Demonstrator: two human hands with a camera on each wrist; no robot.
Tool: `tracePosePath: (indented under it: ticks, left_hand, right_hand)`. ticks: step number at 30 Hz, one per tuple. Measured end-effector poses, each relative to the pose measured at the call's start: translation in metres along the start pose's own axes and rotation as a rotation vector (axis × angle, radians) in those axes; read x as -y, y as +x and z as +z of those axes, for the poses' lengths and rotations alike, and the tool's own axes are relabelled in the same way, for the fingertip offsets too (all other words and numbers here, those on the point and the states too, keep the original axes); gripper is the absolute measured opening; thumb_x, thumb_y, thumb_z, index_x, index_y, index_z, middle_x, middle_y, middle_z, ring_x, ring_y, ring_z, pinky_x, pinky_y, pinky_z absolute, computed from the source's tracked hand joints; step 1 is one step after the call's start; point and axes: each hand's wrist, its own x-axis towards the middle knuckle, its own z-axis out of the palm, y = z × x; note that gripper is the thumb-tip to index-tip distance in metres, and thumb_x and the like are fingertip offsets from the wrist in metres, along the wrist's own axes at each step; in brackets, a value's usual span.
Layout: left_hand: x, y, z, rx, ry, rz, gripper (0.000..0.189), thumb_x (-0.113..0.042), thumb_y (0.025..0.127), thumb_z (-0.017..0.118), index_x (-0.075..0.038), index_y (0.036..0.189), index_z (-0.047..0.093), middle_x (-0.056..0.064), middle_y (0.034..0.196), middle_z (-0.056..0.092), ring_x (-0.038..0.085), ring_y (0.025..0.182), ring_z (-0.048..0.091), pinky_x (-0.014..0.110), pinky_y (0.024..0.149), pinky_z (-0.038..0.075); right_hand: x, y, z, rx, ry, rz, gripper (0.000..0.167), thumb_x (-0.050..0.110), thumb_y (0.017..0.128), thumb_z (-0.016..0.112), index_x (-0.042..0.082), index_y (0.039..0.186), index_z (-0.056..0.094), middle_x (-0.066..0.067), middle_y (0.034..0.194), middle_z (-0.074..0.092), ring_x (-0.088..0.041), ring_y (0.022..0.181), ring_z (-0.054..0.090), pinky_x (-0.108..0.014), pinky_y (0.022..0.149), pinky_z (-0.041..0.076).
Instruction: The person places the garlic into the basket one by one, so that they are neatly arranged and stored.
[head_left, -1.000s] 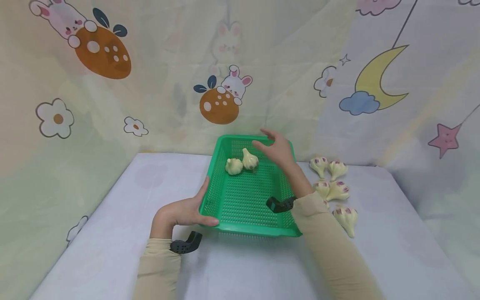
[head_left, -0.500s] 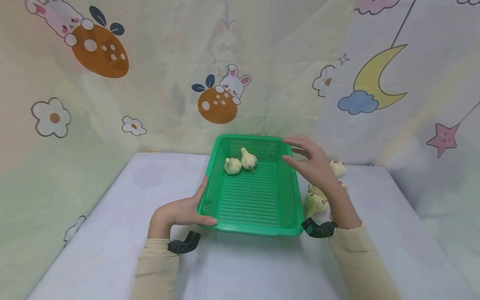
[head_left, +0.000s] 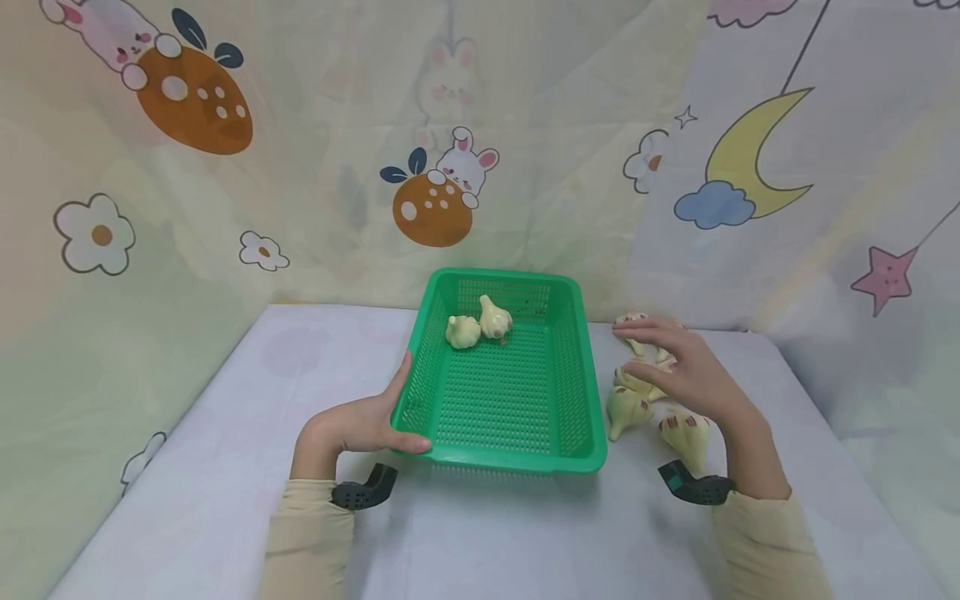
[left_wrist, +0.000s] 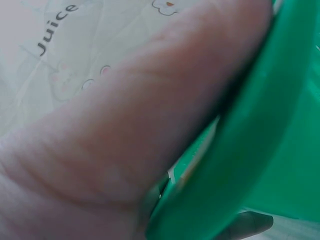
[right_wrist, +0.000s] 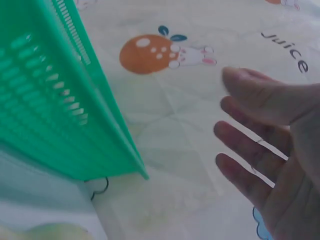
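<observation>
A green perforated plastic basket [head_left: 506, 460] stands in the middle of the head view. Two garlic bulbs lie toward its back left, a rounder bulb [head_left: 462, 332] beside a long-necked bulb [head_left: 495, 318]. My left hand [head_left: 356, 427] holds the basket's near left corner; in the left wrist view a digit [left_wrist: 165, 95] runs along the rim, a fingertip [left_wrist: 250, 225] showing below. My right hand [head_left: 693, 371] hovers over the garlic right of the basket, fingers parted and holding nothing. It partly hides those bulbs; a bulb [head_left: 628, 410] and another bulb [head_left: 684, 435] show nearer me.
The white-covered table [head_left: 517, 533] extends around the basket. Behind it hangs a printed cloth [head_left: 555, 167] with rabbits, flowers and a moon, close to the basket's back edge. A black wrist device [head_left: 697, 485] sits under the right wrist, a similar device [head_left: 365, 487] by the left.
My right hand has moved from above the basket's back right, out past its right rim, to over the loose garlic. The left hand stays at the corner, and the two bulbs inside lie as before.
</observation>
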Motion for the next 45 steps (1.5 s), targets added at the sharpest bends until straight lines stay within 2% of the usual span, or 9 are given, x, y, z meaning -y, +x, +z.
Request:
tracePosePath:
  ticks: [3, 5, 8, 16, 25, 29, 36, 45]
  left_hand:
    - [0.001, 0.0, 0.0, -0.004, 0.008, -0.001, 0.13, -0.049, 0.075, 0.075, -0.026, 0.145, -0.031, 0.007, 0.16, -0.008, 0.028, 0.144, 0.021, 0.049, 0.112, 0.027]
    - [0.001, 0.0, -0.001, -0.007, 0.012, -0.002, 0.13, -0.05, 0.075, 0.075, -0.026, 0.145, -0.031, 0.007, 0.16, -0.008, 0.027, 0.144, 0.02, 0.049, 0.112, 0.027]
    - [0.001, -0.001, -0.002, -0.008, 0.014, -0.003, 0.129, -0.048, 0.075, 0.075, -0.026, 0.145, -0.031, 0.008, 0.16, -0.009, 0.029, 0.144, 0.019, 0.049, 0.112, 0.027]
    - [-0.001, 0.002, -0.001, 0.001, -0.005, 0.016, 0.129, -0.047, 0.076, 0.075, -0.026, 0.145, -0.031, 0.005, 0.16, -0.013, 0.028, 0.145, 0.016, 0.049, 0.113, 0.025]
    - [0.001, 0.003, -0.001, 0.001, 0.002, 0.033, 0.13, -0.051, 0.075, 0.075, -0.025, 0.145, -0.031, 0.004, 0.159, -0.015, 0.027, 0.145, 0.015, 0.049, 0.113, 0.025]
    - [0.002, 0.002, -0.001, -0.004, 0.007, 0.026, 0.13, -0.051, 0.075, 0.075, -0.025, 0.145, -0.031, 0.005, 0.159, -0.013, 0.027, 0.145, 0.016, 0.049, 0.112, 0.026]
    - [0.002, 0.001, 0.0, -0.011, 0.024, 0.018, 0.129, -0.052, 0.075, 0.074, -0.026, 0.145, -0.031, 0.004, 0.159, -0.014, 0.028, 0.145, 0.016, 0.049, 0.112, 0.026]
    - [0.0, 0.0, 0.001, -0.014, 0.039, 0.003, 0.129, -0.053, 0.075, 0.074, -0.025, 0.146, -0.03, 0.005, 0.16, -0.013, 0.028, 0.144, 0.02, 0.049, 0.112, 0.027]
  right_hand:
    - [-0.009, -0.007, -0.001, 0.081, -0.069, 0.027, 0.046, 0.014, 0.083, 0.073, 0.019, 0.127, 0.061, -0.001, 0.131, 0.058, -0.003, 0.127, 0.042, -0.051, 0.099, 0.041]
    - [-0.013, -0.01, -0.001, 0.142, -0.109, 0.021, 0.045, 0.014, 0.083, 0.073, 0.016, 0.127, 0.061, -0.002, 0.131, 0.058, -0.012, 0.126, 0.047, -0.049, 0.094, 0.044]
    - [-0.019, -0.012, 0.001, 0.226, -0.12, 0.029, 0.047, 0.011, 0.083, 0.073, 0.015, 0.127, 0.061, -0.004, 0.134, 0.056, -0.025, 0.126, 0.047, -0.05, 0.095, 0.045]
    - [-0.025, -0.018, 0.005, 0.391, -0.102, 0.136, 0.055, 0.004, 0.08, 0.073, 0.017, 0.132, 0.058, -0.009, 0.144, 0.046, -0.035, 0.133, 0.039, -0.054, 0.096, 0.044]
    - [-0.028, -0.021, 0.014, 0.433, -0.132, 0.113, 0.053, -0.005, 0.076, 0.072, 0.01, 0.126, 0.062, -0.016, 0.141, 0.05, -0.042, 0.133, 0.037, -0.064, 0.101, 0.032]
    - [-0.029, -0.021, 0.019, 0.458, -0.157, 0.118, 0.05, -0.007, 0.077, 0.07, 0.008, 0.125, 0.062, -0.018, 0.139, 0.05, -0.042, 0.132, 0.038, -0.058, 0.099, 0.039]
    - [-0.027, -0.02, 0.022, 0.486, -0.23, 0.139, 0.05, -0.007, 0.077, 0.07, 0.01, 0.124, 0.063, -0.017, 0.139, 0.051, -0.042, 0.132, 0.039, -0.057, 0.1, 0.038]
    - [-0.029, -0.022, 0.024, 0.502, -0.262, 0.139, 0.05, -0.01, 0.075, 0.07, 0.007, 0.122, 0.064, -0.02, 0.139, 0.05, -0.044, 0.13, 0.04, -0.057, 0.101, 0.037]
